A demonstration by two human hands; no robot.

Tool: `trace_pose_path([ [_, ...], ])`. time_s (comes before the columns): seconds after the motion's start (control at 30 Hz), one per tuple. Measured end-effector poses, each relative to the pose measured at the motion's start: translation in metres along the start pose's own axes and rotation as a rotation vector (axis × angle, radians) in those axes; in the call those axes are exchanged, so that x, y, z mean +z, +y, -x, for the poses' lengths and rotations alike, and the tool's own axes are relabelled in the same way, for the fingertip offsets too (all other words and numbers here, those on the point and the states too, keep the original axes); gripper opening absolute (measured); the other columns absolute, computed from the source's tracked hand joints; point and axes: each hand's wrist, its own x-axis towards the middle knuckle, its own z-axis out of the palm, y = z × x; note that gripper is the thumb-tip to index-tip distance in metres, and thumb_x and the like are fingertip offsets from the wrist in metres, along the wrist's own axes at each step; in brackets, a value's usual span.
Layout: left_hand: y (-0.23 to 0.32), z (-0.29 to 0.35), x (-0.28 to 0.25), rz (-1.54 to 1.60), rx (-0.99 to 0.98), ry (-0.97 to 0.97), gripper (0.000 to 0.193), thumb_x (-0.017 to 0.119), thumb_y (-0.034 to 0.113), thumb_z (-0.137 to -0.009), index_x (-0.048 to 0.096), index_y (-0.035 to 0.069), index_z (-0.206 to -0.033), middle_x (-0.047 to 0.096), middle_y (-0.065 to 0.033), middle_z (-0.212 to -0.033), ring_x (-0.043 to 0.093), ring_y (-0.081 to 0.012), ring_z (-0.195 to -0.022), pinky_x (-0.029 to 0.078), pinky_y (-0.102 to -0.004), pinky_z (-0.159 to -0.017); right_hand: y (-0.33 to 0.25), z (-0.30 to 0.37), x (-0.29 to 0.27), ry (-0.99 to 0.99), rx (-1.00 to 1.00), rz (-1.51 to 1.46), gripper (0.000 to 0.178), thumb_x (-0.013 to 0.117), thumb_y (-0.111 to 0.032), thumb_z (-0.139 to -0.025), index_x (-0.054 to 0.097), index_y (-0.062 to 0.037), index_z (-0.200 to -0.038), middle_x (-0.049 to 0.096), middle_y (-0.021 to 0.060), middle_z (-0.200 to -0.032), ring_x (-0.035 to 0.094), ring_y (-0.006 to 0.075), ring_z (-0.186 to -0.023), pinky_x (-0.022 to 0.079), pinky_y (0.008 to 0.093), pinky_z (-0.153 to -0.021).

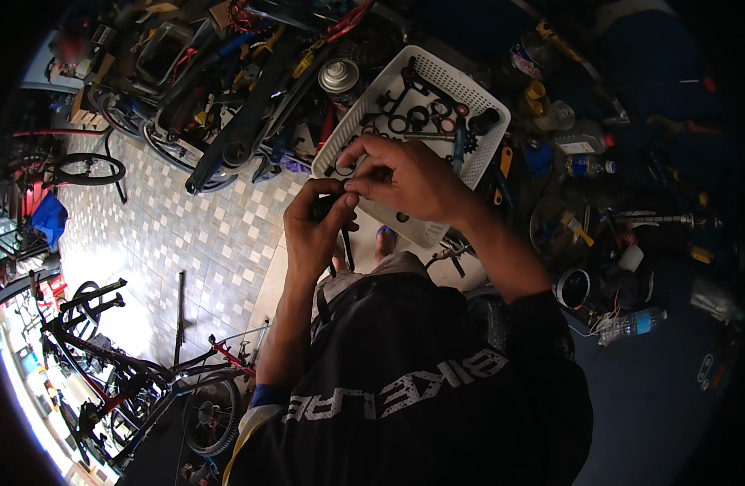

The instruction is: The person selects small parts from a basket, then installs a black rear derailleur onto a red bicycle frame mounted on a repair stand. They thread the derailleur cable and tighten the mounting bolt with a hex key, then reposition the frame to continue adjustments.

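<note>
1. Near the middle, a small dark part [324,207] is gripped by the left hand [311,228]; handling appears unfinished, as it has not been set down.
2. Just beside it, the right hand [409,178] is held close; its own grip cannot be told.
3. Farther right, loose black parts [483,121] are held in the white basket [487,155]; what is finished cannot be judged.

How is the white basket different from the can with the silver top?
The white basket is big and boxy, but the can is small and round. The basket has rows of little holes; the can's top is smooth and shiny. The right hand hides part of the basket, but not the can. They share one thing: they're close together.
</note>
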Motion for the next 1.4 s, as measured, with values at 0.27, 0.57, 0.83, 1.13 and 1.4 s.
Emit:
trace_pose_path([
  [0.27,-0.016,0.007,-0.015,0.105,-0.04,0.036,0.016,0.069,0.014,-0.097,0.066,0.001,-0.107,0.07,-0.0063,-0.087,0.067,-0.012,-0.071,0.059,-0.0288,-0.062,0.039,0.02,-0.002,-0.195,0.125,0.269,0.038,0.073,-0.021,-0.087,0.06,-0.0096,-0.121,0.074,0.0115,-0.095,0.072,0.0285,-0.093,0.055,0.0384,-0.082],
  [0.57,-0.028,0.016,-0.047,0.546,-0.188,0.09,0.021,0.049,0.032,-0.106,0.052,0.011,-0.111,0.067,-0.0139,-0.109,0.068,-0.0224,-0.078,0.063,-0.0389,-0.061,0.095,0.034,0.031,-0.428,0.298,0.658,0.038,0.077,-0.024,-0.077,0.058,-0.0064,-0.105,0.07,0.0146,-0.094,0.069,0.0338,-0.094,0.052,0.0453,-0.08],
  [0.83,-0.019,0.035,-0.089,0.549,-0.195,0.124,0.023,0.04,0.037,-0.108,0.043,0.016,-0.115,0.066,-0.019,-0.115,0.068,-0.0291,-0.081,0.06,-0.0443,-0.068,0.094,0.036,0.009,-0.26,0.318,0.477,0.035,0.072,-0.018,-0.077,0.061,-0.0065,-0.108,0.071,0.0168,-0.101,0.069,0.0348,-0.098,0.053,0.0421,-0.086],
  [1.13,-0.027,0.049,-0.128,0.461,-0.215,0.076,0.026,0.04,0.034,-0.107,0.046,0.009,-0.113,0.068,-0.0192,-0.111,0.068,-0.0261,-0.078,0.06,-0.0396,-0.063,0.071,0.06,-0.01,0.329,0.127,-0.863,0.02,0.06,-0.003,-0.09,0.055,-0.0051,-0.109,0.058,0.0065,-0.094,0.058,0.0153,-0.083,0.048,0.0263,-0.059],
  [1.4,-0.039,0.045,-0.11,0.441,-0.193,0.014,0.024,0.044,0.028,-0.107,0.051,0.005,-0.111,0.067,-0.0176,-0.108,0.069,-0.0235,-0.079,0.061,-0.0383,-0.063,0.098,0.054,-0.029,0.386,0.357,-1.114,0.022,0.061,-0.029,-0.101,0.057,-0.0083,-0.102,0.053,0.001,-0.078,0.055,0.0105,-0.068,0.04,0.0226,-0.047],
])
